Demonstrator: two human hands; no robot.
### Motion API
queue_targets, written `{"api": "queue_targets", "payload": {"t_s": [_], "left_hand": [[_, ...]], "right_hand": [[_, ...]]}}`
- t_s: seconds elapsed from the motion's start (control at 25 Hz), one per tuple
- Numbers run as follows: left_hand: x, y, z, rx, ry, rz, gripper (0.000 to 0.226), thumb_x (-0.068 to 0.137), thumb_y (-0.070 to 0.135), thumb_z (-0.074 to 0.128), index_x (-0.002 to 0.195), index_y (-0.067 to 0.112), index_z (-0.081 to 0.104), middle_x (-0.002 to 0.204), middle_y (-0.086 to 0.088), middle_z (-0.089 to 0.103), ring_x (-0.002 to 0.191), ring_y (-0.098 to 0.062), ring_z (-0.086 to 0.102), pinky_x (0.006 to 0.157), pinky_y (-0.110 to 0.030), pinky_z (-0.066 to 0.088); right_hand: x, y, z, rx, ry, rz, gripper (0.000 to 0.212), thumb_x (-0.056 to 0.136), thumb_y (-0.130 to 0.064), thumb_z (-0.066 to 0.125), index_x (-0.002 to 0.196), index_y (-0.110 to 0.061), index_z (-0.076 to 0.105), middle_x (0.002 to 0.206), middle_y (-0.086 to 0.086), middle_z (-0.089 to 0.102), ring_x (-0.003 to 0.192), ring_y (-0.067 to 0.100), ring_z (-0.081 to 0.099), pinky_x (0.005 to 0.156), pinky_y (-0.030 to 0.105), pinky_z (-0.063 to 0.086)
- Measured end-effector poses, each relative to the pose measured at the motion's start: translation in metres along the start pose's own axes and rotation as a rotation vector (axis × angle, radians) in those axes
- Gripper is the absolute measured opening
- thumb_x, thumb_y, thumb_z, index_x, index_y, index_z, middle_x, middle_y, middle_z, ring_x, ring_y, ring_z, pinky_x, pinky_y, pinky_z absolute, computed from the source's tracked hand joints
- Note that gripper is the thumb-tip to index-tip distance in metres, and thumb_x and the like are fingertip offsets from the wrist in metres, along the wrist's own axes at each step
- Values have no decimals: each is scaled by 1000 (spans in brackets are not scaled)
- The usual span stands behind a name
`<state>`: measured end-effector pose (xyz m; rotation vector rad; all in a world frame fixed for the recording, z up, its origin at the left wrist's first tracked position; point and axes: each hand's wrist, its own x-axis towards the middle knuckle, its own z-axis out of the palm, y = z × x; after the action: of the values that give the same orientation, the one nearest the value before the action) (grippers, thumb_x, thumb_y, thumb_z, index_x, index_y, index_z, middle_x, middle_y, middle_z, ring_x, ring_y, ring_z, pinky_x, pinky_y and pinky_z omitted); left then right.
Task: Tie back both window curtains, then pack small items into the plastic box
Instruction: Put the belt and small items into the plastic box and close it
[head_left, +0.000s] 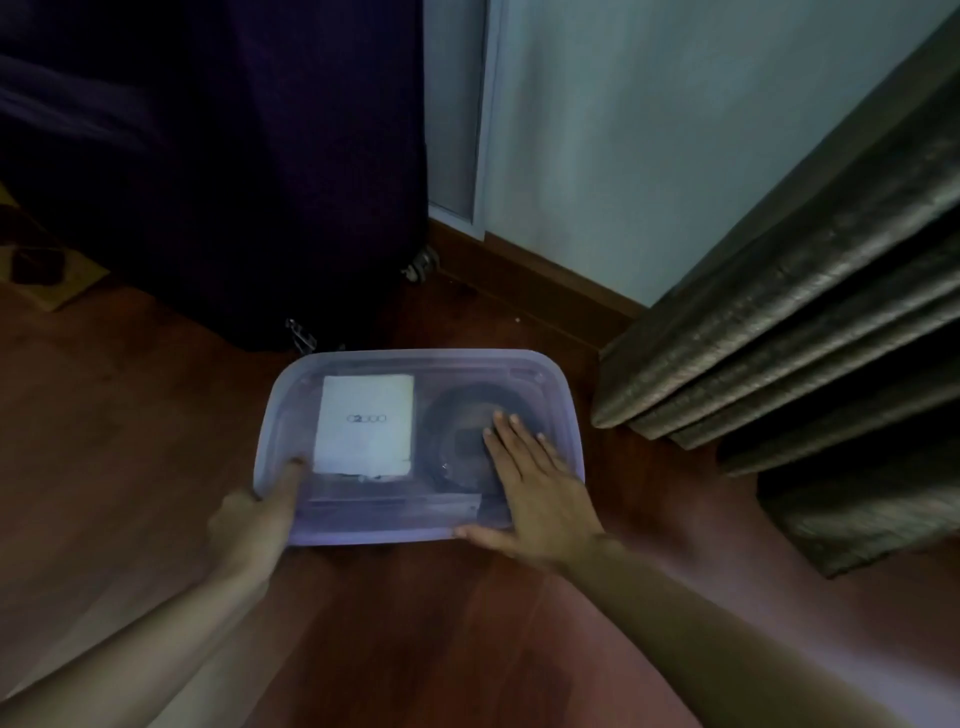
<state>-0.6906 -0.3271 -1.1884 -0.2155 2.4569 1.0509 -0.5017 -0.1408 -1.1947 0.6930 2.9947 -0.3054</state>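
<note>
A clear plastic box (415, 364) with its translucent lid on sits on the wooden floor in front of me. Through the lid I see a white carton (366, 423) on the left and a dark round item (462, 415) on the right. My left hand (260, 525) grips the box's near-left corner, thumb on top of the lid. My right hand (535, 488) lies flat on the lid's right side, fingers spread, thumb hooked over the near edge. A grey-brown curtain (805, 322) hangs at the right, its hem on the floor.
A dark purple wheeled case or cloth-covered object (234, 171) stands behind the box at left, a caster (421, 265) showing. A pale wall with a wooden skirting board (545, 280) runs behind. A patterned mat (36, 265) lies at far left.
</note>
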Motion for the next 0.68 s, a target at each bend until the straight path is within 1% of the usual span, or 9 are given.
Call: {"api": "queue_targets", "payload": {"t_s": [0.08,0.16,0.28,0.32,0.4,0.44,0.52,0.6,0.68], "left_hand": [[3,9,8,-24,-17,25,70,83,54,58,114,-9,55,105,-25,60,91,-38,57,75,-39,44],[10,19,18,-43,-37,61,68,84,52,59,117,-7,56,112,-27,59,99,-40,58,77,-38,42],[16,32,36,-106,-149,168,63,74,60,61,108,7,61,107,-22,64,96,-37,62,81,-43,48],[16,38,42,-136,-186,196,66,66,65,58,106,12,60,106,-19,65,96,-35,62,81,-44,49],[20,51,54,-176,-251,237,78,57,68,55,113,14,58,109,-14,64,98,-31,61,79,-39,47],[22,61,58,-153,-287,260,80,61,66,57,119,12,56,113,-15,63,100,-30,60,78,-36,46],[34,78,67,-45,-315,310,70,78,54,62,127,5,51,119,-18,60,105,-31,58,80,-33,44],[48,94,76,37,-279,335,61,88,50,55,125,2,52,118,-20,59,109,-33,58,84,-34,46],[57,106,88,43,-262,355,60,87,51,55,120,1,56,114,-19,61,108,-33,59,86,-35,47]], "right_hand": [[8,11,-8,4,-51,-6,107,71,-84,18,150,-12,11,152,-1,-8,141,15,-8,111,31,-13],[12,22,-14,16,-101,28,108,67,-83,15,150,-16,-4,149,-5,-22,137,10,-23,103,22,-24],[15,33,-15,40,-55,137,109,66,-83,9,149,-15,-5,157,0,-14,138,10,-21,108,24,-17],[14,35,-15,53,-40,179,109,66,-83,7,149,-14,-4,158,1,-11,139,10,-19,111,26,-13],[12,37,-13,70,-18,246,110,66,-84,5,150,-13,-4,158,2,-11,140,11,-18,113,28,-8],[12,37,-11,72,-6,268,110,67,-84,4,150,-13,-4,158,2,-11,140,11,-18,114,29,-7],[16,39,-10,84,20,308,110,67,-84,5,150,-11,-2,159,3,-9,140,11,-18,115,31,-5],[26,46,-11,92,45,338,111,67,-84,9,150,-11,-1,159,5,-7,143,12,-14,115,32,-4],[36,55,-13,93,39,348,116,63,-87,9,150,-11,-2,159,6,-7,146,16,-9,115,32,-3]]}}
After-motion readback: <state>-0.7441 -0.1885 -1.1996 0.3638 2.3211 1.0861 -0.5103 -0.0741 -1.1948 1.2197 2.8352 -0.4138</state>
